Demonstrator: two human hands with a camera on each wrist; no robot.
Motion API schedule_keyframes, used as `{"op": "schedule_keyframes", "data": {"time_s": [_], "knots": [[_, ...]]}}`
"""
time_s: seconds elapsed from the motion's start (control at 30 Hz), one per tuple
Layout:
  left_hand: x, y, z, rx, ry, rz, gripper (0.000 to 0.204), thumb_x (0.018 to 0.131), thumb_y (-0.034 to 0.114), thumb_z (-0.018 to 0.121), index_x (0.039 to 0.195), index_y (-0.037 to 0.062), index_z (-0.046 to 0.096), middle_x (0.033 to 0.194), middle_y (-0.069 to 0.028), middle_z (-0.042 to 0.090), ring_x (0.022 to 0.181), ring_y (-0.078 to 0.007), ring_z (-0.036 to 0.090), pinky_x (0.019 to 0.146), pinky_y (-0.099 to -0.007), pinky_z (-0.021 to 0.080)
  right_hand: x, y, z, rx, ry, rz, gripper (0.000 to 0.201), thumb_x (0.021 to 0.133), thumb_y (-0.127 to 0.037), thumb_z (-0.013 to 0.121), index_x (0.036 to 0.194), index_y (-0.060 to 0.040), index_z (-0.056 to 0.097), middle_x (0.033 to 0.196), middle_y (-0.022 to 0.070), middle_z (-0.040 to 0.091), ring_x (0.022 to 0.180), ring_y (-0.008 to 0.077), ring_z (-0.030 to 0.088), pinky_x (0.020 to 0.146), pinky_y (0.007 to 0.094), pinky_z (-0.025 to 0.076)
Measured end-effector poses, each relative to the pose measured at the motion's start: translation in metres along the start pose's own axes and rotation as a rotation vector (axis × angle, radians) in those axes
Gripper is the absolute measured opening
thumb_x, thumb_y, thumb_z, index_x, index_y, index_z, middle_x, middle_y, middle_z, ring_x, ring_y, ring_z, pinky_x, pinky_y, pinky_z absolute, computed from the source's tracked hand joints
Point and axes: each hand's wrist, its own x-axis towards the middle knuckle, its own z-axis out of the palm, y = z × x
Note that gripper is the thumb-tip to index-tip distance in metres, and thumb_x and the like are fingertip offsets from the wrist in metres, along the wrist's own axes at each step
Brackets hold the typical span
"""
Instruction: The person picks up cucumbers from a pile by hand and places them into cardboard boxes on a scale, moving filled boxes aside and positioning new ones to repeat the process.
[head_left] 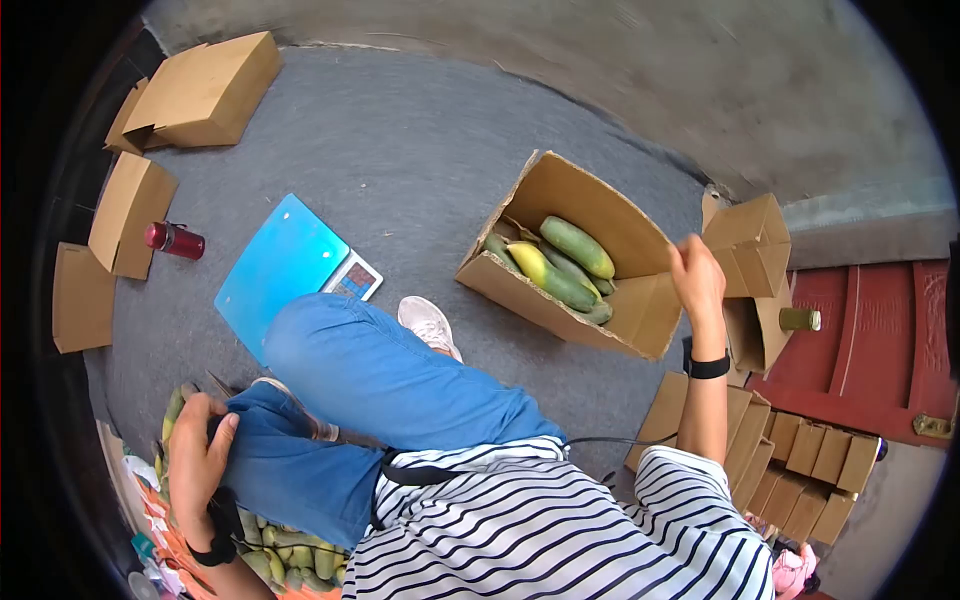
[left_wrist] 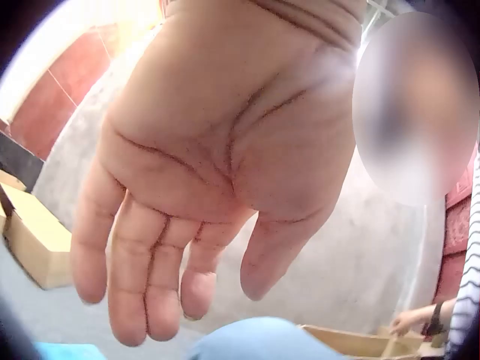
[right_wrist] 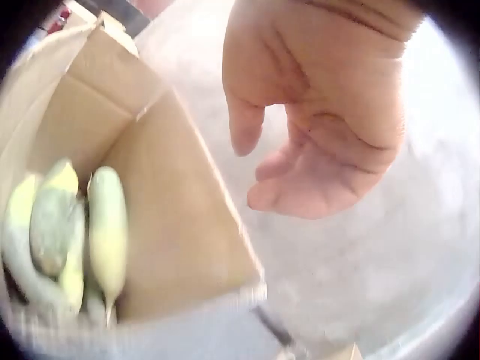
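Observation:
My left hand (head_left: 200,455) hovers by the left knee, its palm and loosely extended fingers facing the left wrist camera, with nothing held. Just beyond the right end of an open cardboard box (head_left: 630,215) is my right hand (head_left: 700,285). In the right wrist view, that hand (right_wrist: 319,112) has bent fingers, a gap between thumb and fingers, and nothing in it. Several green and yellow cucumber-like vegetables (head_left: 577,247) lie inside the box; the right wrist view shows them (right_wrist: 109,232) beside its inner wall.
A blue scale (head_left: 285,260) lies on the floor left of the box, near a red flask (head_left: 175,241). Closed cartons (head_left: 215,90) stand at the far left. More vegetables (head_left: 290,555) are piled below the left leg. Stacked cartons (head_left: 745,440) are at the right.

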Motion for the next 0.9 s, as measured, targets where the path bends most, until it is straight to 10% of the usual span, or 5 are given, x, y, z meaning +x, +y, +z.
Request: {"op": "schedule_keyframes", "data": {"time_s": [0.33,0.47,0.73,0.9], "knots": [[-0.037,-0.031,0.021,0.081,0.176,0.097,0.034,0.065,0.018,0.076,0.089,0.0025,0.059,0.094,-0.0147,0.059,0.095,-0.0357,0.054,0.088,-0.0429,0.04,0.078,-0.276,0.021,-0.072,-0.396,-1.208,0.027,0.081,-0.029,0.064,0.091,-0.0044,0.065,0.094,0.0128,0.067,0.09,0.0324,0.063,0.077,0.0441,0.05],[-0.052,-0.044,0.016,0.036,0.214,0.092,0.035,0.064,0.02,0.077,0.088,0.0027,0.06,0.096,-0.0121,0.061,0.095,-0.0331,0.056,0.088,-0.0433,0.04,0.097,-0.337,0.08,-0.672,-1.003,-1.07,0.045,0.077,-0.045,0.069,0.107,-0.0118,0.069,0.11,0.0122,0.067,0.102,0.0315,0.063,0.083,0.0434,0.051],[-0.069,-0.067,0.012,-0.061,0.213,-0.028,0.035,0.065,0.024,0.078,0.088,0.0056,0.061,0.098,-0.009,0.062,0.095,-0.0305,0.057,0.09,-0.0423,0.041,0.086,-0.348,0.215,-1.213,-1.345,-0.853,0.091,0.057,-0.076,0.07,0.12,-0.0106,0.064,0.122,0.0124,0.063,0.108,0.0308,0.062,0.091,0.0415,0.049],[-0.067,-0.074,0.011,-0.099,0.223,-0.035,0.037,0.065,0.026,0.078,0.09,0.0052,0.06,0.097,-0.0095,0.062,0.095,-0.0306,0.057,0.088,-0.0419,0.042,0.075,-0.322,0.194,-1.111,-1.261,-0.77,0.094,0.051,-0.072,0.077,0.118,-0.0065,0.065,0.117,0.0135,0.065,0.103,0.0326,0.064,0.087,0.0451,0.052]]}}
